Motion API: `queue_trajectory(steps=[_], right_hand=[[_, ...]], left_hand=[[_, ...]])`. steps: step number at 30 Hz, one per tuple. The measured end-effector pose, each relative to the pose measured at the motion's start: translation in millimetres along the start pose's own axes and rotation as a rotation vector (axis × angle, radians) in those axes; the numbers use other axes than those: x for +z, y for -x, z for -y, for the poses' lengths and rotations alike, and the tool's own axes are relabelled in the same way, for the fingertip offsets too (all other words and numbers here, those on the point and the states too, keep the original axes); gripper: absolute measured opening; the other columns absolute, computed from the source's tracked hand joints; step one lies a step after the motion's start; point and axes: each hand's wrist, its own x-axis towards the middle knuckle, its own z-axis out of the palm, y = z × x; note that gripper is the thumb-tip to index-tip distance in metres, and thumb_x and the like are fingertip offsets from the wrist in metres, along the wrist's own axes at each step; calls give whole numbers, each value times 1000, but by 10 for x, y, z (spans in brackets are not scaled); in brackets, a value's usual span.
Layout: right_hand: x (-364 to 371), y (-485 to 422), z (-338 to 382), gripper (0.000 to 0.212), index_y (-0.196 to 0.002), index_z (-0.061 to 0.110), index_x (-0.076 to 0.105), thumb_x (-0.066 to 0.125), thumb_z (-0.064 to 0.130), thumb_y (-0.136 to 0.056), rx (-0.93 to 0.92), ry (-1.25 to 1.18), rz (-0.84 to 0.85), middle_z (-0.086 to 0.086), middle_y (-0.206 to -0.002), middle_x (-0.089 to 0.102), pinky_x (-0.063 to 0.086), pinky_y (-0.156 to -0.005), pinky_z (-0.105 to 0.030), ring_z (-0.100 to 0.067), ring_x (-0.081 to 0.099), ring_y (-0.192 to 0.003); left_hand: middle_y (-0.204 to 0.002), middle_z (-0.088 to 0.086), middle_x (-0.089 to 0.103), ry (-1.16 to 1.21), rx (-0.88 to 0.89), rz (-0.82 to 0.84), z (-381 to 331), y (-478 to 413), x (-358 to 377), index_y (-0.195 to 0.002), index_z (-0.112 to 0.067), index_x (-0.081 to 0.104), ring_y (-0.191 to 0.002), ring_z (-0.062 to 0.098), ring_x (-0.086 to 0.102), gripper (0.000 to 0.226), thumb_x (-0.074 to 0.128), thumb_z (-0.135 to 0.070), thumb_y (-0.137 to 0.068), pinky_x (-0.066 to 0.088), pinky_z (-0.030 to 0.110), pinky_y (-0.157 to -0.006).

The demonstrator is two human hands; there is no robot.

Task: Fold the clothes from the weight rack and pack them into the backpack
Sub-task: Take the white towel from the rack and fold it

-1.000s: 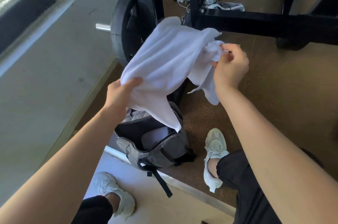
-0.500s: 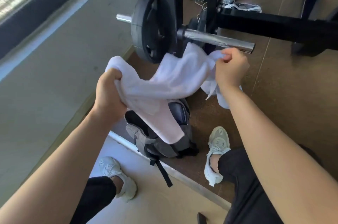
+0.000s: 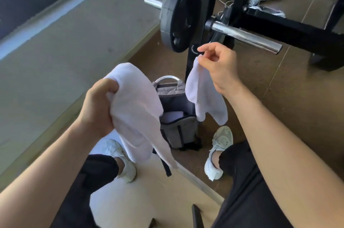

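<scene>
Hanging in two limp drapes over the open backpack [image 3: 178,131], the white garment [image 3: 135,112] is held in the air by both hands, well above the floor [image 3: 279,97]. The left hand [image 3: 98,105] has its fingers curled tight round a bunched fold on one side. The right hand [image 3: 221,67] pinches the top of the other drape, thumb against loosely curled fingers, forefinger sticking out (I cannot make out whether the two drapes join somewhere out of sight). Behind them stands the weight rack [image 3: 197,28] with its weight plate [image 3: 178,15]. The backpack sits upright on the floor between the person's feet, mouth open, with something pale lying inside. The cloth looks light, soft and floppy, so it will likely sag and slip out of any fold unless kept taut. My guess is it wants taking by two corners or along a seam, spread wide and brought edge to edge, rather than by a bunched handful as on the left.
</scene>
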Motion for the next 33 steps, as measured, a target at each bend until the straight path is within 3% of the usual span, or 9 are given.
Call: queue_trajectory(steps=[7, 11, 16, 20, 23, 25, 28, 30, 33], right_hand=[[658, -101, 329, 17, -92, 11, 74, 67, -2, -84, -81, -74, 81, -2, -77, 61, 54, -79, -29, -9, 58, -75], [1095, -298, 205, 19, -96, 2, 75, 64, -7, -84, -58, 41, 206, -6, -87, 71, 56, -83, -27, -8, 64, -80], [1173, -279, -361, 23, -109, 8, 73, 69, 4, -87, 132, 385, 525, -5, -111, 73, 51, -101, -30, -16, 67, -107], [965, 17, -640, 29, -113, 13, 74, 68, 2, -87, 255, 446, 543, -2, -116, 71, 51, -105, -40, -21, 66, -114], [835, 347, -629, 25, -110, 18, 73, 72, 5, -88, 374, 349, 580, -3, -115, 72, 50, -107, -43, -19, 67, -112], [797, 564, -503, 23, -108, 25, 73, 74, 11, -90, 426, 267, 650, -1, -117, 73, 48, -109, -42, -17, 66, -116], [781, 859, -222, 38, -126, 29, 66, 72, 16, -90, 449, 101, 797, 4, -130, 68, 45, -109, -35, -14, 58, -127], [788, 1050, -11, 52, -134, 31, 61, 74, 16, -85, 410, 49, 883, 6, -132, 67, 48, -107, -35, -13, 57, -129], [807, 1335, 206, 53, -126, 28, 66, 78, 9, -78, 307, 121, 917, 8, -115, 73, 54, -93, -30, -9, 66, -113]], left_hand=[[-97, 24, 61, 29, -23, 17, 433, 99, -202, -109, 9, 63, -91, 35, 60, 47, 46, -14, -72, 48, 44, -80], [-94, 21, 63, 8, -33, 7, 643, 30, -393, -110, 10, 59, -89, 34, 60, 47, 50, -16, -72, 45, 46, -79], [-87, 18, 60, 19, -77, -29, 881, -43, -628, -109, 9, 57, -82, 31, 57, 49, 53, -23, -72, 42, 43, -71], [-92, 21, 63, 81, -120, -26, 994, -116, -740, -113, 10, 58, -87, 34, 61, 59, 60, -29, -69, 42, 48, -78], [-102, 30, 66, 107, -151, 80, 972, -132, -748, -121, 9, 58, -98, 39, 64, 67, 65, -35, -72, 45, 49, -87], [-118, 30, 68, 163, -213, 198, 947, -106, -729, -129, 7, 61, -111, 41, 65, 73, 66, -44, -77, 45, 50, -100], [-136, 30, 62, 168, -235, 371, 875, -69, -694, -135, 3, 61, -132, 45, 56, 69, 60, -49, -90, 34, 57, -120], [-137, 28, 62, 25, -122, 519, 828, -29, -670, -136, 2, 59, -133, 45, 55, 53, 53, -33, -96, 34, 61, -118], [-114, 23, 72, -156, -24, 535, 776, 112, -685, -118, 2, 66, -103, 33, 68, 34, 58, -17, -91, 51, 48, -94]])
